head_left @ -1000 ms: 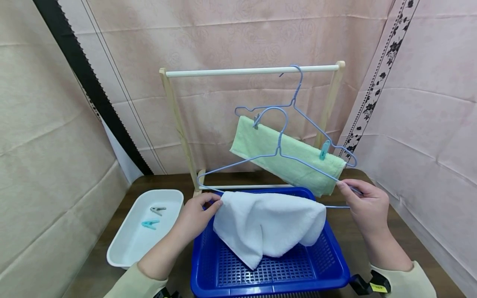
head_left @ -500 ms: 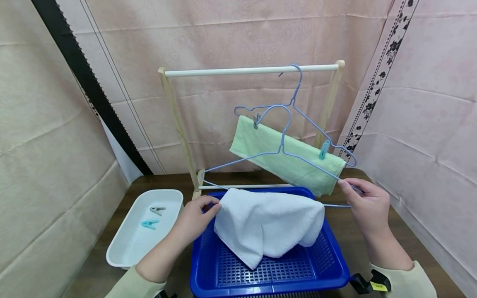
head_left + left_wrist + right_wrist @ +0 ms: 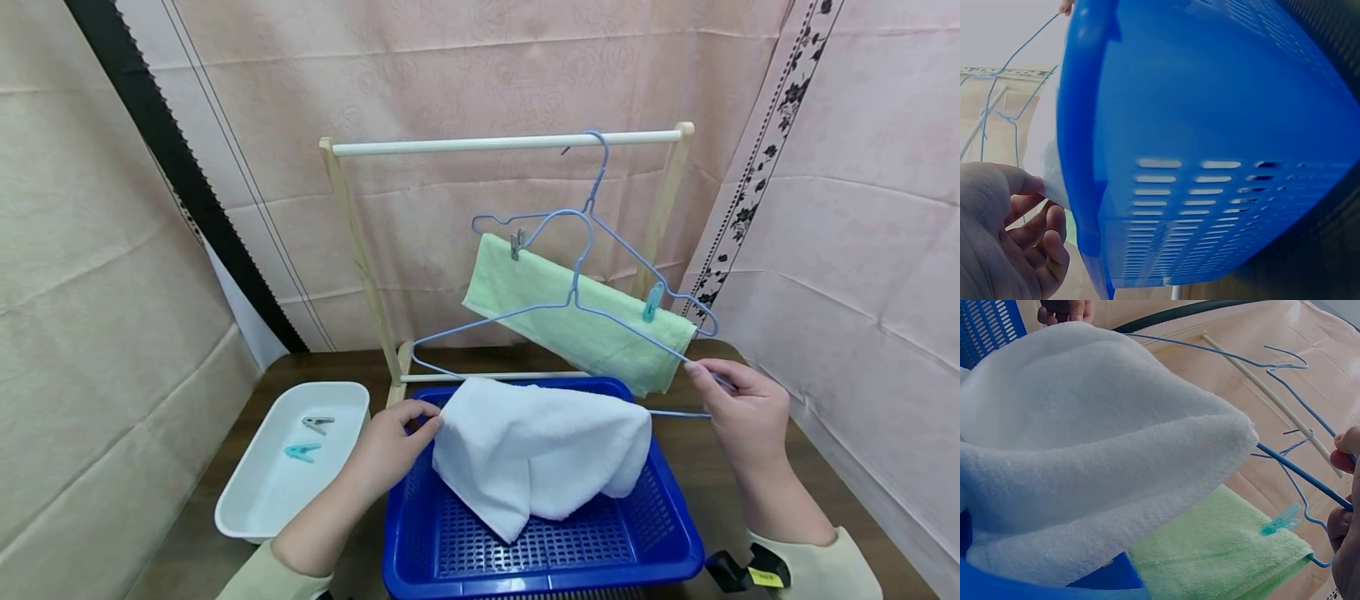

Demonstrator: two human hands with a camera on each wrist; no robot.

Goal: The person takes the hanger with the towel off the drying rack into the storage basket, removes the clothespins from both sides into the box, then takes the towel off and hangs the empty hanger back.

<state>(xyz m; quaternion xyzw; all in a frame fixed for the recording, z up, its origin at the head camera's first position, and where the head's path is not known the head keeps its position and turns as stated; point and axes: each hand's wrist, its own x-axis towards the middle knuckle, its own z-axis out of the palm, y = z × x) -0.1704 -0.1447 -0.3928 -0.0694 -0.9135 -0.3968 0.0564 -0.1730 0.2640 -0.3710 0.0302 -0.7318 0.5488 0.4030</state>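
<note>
A white towel (image 3: 540, 450) lies draped over the bottom bar of a blue wire hanger (image 3: 495, 319), above the blue basket (image 3: 547, 579). My right hand (image 3: 746, 408) grips the hanger's right end, and the right wrist view shows the bar running from the towel (image 3: 1097, 412) into those fingers. My left hand (image 3: 390, 442) pinches the towel's left edge between thumb and forefinger; the left wrist view shows this pinch at the cloth's corner (image 3: 1054, 187). The hanger's hook stands up in front of a green towel (image 3: 570, 308).
A second blue hanger (image 3: 604, 171) hangs from the rack's white rail (image 3: 465, 145); two clothespins, one teal (image 3: 653, 302), one grey (image 3: 516, 245), clip the green towel to it. At left, a white tray (image 3: 255, 492) holds a grey clothespin (image 3: 318, 423) and a teal clothespin (image 3: 303, 452).
The hanger has slid a little to the right with my right hand, through the white towel's fold. My left hand keeps its pinch on the towel's edge and has barely moved.
</note>
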